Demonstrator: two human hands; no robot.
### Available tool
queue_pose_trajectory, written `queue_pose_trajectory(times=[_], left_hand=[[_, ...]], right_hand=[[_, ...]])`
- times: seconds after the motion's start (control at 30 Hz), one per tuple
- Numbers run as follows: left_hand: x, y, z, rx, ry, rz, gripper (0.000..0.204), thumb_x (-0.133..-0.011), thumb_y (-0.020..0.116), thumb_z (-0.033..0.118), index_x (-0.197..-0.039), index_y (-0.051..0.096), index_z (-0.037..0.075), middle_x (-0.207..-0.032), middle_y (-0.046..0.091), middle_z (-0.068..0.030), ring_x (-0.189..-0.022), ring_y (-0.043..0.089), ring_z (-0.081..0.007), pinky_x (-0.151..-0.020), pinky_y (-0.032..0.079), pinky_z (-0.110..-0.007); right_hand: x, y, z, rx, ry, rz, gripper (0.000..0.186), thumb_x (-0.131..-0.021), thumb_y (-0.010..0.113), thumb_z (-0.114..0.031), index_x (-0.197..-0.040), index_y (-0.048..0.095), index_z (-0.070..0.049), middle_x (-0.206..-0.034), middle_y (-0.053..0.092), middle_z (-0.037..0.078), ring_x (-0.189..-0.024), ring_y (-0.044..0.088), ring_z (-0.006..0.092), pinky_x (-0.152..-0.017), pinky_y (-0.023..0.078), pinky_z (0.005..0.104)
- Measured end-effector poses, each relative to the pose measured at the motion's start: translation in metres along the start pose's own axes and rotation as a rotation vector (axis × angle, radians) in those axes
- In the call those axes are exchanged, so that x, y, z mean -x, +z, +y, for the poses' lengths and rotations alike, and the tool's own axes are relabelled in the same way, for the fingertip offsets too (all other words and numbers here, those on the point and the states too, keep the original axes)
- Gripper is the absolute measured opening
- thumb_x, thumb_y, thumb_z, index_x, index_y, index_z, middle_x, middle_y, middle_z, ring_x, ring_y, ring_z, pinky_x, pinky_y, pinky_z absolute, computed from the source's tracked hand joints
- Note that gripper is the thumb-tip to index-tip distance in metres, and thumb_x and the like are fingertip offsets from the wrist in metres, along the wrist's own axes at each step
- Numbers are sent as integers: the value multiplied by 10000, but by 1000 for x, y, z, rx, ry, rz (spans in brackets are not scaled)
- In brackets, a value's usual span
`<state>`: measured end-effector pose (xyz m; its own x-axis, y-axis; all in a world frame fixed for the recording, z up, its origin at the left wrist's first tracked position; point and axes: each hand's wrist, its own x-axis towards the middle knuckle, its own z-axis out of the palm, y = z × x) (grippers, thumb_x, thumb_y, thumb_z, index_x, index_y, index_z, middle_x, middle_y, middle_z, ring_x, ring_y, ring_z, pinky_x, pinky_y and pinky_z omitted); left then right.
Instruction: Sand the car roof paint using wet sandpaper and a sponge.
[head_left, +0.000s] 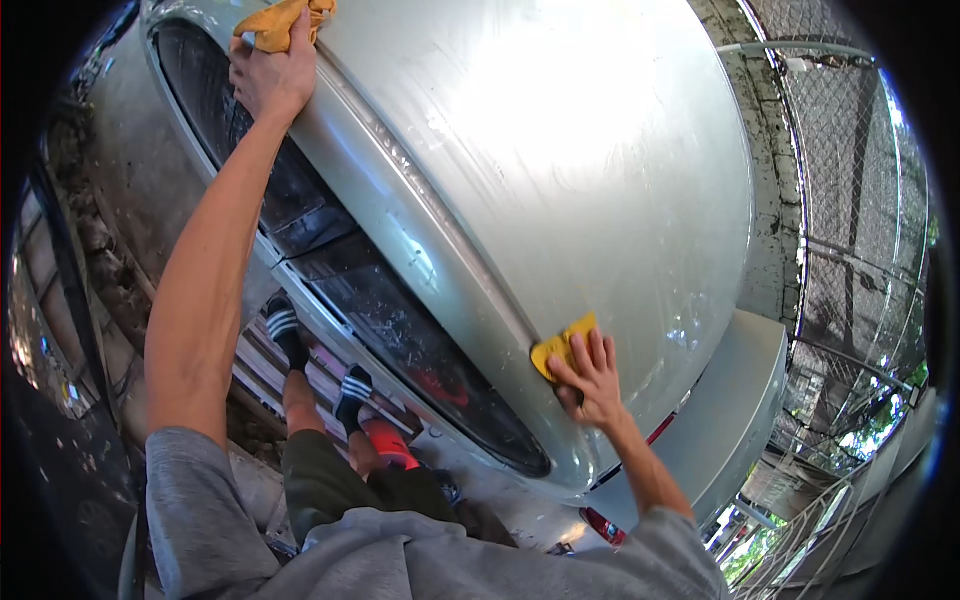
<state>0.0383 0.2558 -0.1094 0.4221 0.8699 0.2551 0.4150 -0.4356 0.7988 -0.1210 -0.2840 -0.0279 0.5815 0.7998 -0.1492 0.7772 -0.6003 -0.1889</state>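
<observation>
A silver car's wet, shiny roof (620, 230) fills the middle of the head view. At the far left end of the roof's edge, my left hand (272, 82) grips a crumpled orange-yellow cloth (270, 28). My right hand (590, 385) presses a flat yellow sponge (564, 346) onto the rear part of the roof, beside the end of the long roof groove (420, 190); its fingers lie across the sponge and partly cover it. Water drops dot the groove. Below the roof edge run the dark side windows (390, 310).
My feet, in striped dark slides (352, 388), stand on a slatted platform (262, 372) beside the car. A red object (388, 442) lies near them. The trunk (735, 400) extends at right. Beyond the car are a block wall (775, 190) and a wire fence (850, 160).
</observation>
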Motion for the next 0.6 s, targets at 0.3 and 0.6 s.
queue_pose_trajectory(times=[0.3, 0.6], left_hand=[[15, 2, 1, -32, -131, -128, 1085, -777, 488, 786, -1477, 251, -9, -1471, 334, -216, -1343, 342, -427, -1109, 283, -491], [0, -18, 13, -96, -81, -48, 997, -789, 529, 753, -1414, 372, -8, -1389, 417, -217, -1259, 431, -432, -1045, 354, -527]], right_hand=[[-277, -31, 5, 126, -145, 298, 441, -998, 381, -371, -1437, 419, -356, -1561, 298, 79, -1428, 250, 346, -1157, 142, 550], [-38, -1, -4, 46, 185, 64, 540, -912, 506, -305, -1447, 430, -301, -1570, 269, 116, -1440, 218, 389, -1146, 121, 587]])
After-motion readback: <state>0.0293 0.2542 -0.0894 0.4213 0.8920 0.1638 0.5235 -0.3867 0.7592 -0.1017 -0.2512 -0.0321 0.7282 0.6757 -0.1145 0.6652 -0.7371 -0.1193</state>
